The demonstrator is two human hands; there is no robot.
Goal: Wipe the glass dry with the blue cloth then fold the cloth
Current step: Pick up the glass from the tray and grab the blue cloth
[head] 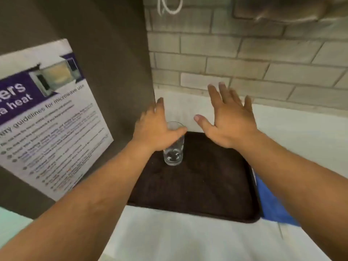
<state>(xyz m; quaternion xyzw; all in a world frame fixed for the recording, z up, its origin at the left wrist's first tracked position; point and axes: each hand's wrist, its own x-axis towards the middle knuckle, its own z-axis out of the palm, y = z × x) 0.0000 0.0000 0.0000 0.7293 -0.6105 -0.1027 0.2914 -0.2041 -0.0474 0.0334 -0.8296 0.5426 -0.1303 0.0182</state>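
1. A clear, smooth drinking glass (173,147), a slightly tapered cylinder with a thick base, stands upright at the far left corner of a dark brown tray (197,185) with a finely textured surface and rounded corners.
2. The left hand (156,130) is over the glass's rim, thumb lying across its near side; whether the fingers actually grip it cannot be told.
3. The right hand (229,119) hovers above the tray's far edge, fingers spread wide, holding nothing.
4. The blue cloth (271,204) lies flat just beside the tray's right edge, partly hidden under the right forearm.
5. Behind are a white counter (188,242), a grey brick wall (244,59) and a glossy microwave-guidelines poster (47,113).
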